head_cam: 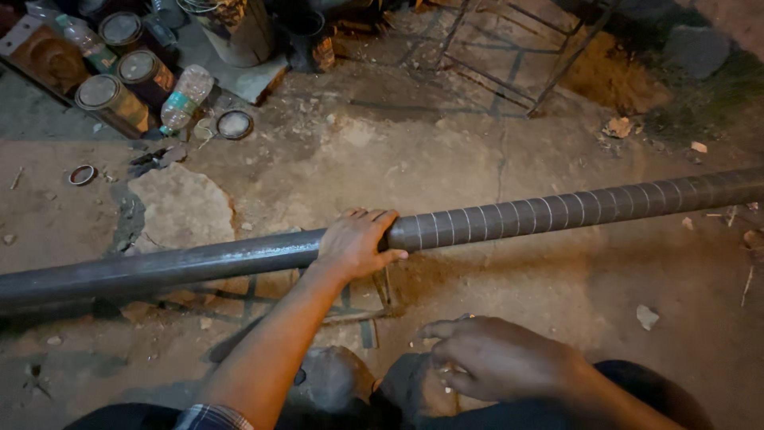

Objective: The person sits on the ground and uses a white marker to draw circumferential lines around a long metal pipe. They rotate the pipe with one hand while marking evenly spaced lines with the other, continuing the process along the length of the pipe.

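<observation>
A long dark metal pipe [557, 211] lies across the view from the left edge to the right edge, raised a little above the ground. Its right half carries evenly spaced pale ring marks. My left hand [356, 243] is wrapped over the pipe near its middle, just left of the first marks. My right hand [493, 357] hangs low near my knees with its fingers curled around something small and pale that I cannot make out.
Rough concrete ground with rubble and stones. At the top left stand several paint tins [111, 99], a plastic bottle [185, 97], a loose lid [235, 124] and a larger drum [239, 28]. A metal rod frame [517, 56] stands at the top centre.
</observation>
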`<state>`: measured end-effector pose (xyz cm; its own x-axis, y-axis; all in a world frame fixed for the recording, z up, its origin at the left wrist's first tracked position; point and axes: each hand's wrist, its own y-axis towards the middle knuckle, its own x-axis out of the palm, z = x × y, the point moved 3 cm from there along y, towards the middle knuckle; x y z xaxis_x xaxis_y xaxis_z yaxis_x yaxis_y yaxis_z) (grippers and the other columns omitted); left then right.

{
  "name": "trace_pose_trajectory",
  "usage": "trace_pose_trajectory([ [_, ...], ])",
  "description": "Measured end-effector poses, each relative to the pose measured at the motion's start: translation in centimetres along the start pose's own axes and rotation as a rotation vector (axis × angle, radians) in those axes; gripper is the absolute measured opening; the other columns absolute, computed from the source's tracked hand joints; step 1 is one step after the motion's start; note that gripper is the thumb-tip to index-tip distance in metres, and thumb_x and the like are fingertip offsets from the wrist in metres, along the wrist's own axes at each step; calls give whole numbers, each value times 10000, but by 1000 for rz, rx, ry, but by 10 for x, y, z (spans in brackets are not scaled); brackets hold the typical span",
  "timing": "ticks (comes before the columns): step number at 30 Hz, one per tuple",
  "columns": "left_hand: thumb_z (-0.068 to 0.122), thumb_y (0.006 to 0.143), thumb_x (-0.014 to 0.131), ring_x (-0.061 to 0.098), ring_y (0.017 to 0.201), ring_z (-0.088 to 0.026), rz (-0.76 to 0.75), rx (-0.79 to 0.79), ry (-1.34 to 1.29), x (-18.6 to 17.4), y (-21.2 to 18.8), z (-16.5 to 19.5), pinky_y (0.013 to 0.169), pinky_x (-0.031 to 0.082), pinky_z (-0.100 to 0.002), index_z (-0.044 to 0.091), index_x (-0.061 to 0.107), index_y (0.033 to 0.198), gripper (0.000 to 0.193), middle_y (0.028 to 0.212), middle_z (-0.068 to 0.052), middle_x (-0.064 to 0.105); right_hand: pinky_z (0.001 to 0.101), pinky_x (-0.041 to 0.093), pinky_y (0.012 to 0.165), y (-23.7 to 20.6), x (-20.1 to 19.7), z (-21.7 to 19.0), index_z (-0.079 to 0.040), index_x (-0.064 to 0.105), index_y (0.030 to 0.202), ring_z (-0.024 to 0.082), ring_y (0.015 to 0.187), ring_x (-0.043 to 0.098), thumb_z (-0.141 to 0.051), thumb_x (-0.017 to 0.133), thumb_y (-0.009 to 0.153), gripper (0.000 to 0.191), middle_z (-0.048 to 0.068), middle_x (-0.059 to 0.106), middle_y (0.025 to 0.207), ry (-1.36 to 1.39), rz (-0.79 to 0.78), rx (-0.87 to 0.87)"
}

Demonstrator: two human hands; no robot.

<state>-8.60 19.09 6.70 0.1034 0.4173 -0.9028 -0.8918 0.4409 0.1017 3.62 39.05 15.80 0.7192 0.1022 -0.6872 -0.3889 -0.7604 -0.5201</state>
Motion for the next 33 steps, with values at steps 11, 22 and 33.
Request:
trace_pose_trajectory([
  [11, 571, 729, 804, 580, 1224, -372, -1, -47, 3, -1, 0, 0, 1076, 382, -479, 144, 595, 1340, 774, 1310, -135, 648, 459, 498, 989, 6, -5, 0, -13, 691, 891, 367, 1181, 632, -218, 613, 893, 219, 162, 649, 1309, 20, 93, -123],
  [22, 622, 655, 870, 618, 1225, -276, -267, -143, 282, 3, 28, 13, 1233, 192, -566, 115, 641, 1219, 792, 1241, -112, 679, 492, 563, 837, 30, -7, 29, -35, 649, 783, 382, 1120, 682, -207, 633, 850, 185, 211, 391, 1577, -58, 472, -6],
  [33, 519, 646, 906, 604, 1251, -279, -192, -224, 268, 10, 22, 15, 1223, 222, -560, 125, 634, 1223, 749, 1245, -102, 678, 517, 563, 855, 61, -11, 53, -101, 741, 924, 404, 869, 728, -271, 629, 882, 207, 223, 8, 1696, -84, 502, 400],
])
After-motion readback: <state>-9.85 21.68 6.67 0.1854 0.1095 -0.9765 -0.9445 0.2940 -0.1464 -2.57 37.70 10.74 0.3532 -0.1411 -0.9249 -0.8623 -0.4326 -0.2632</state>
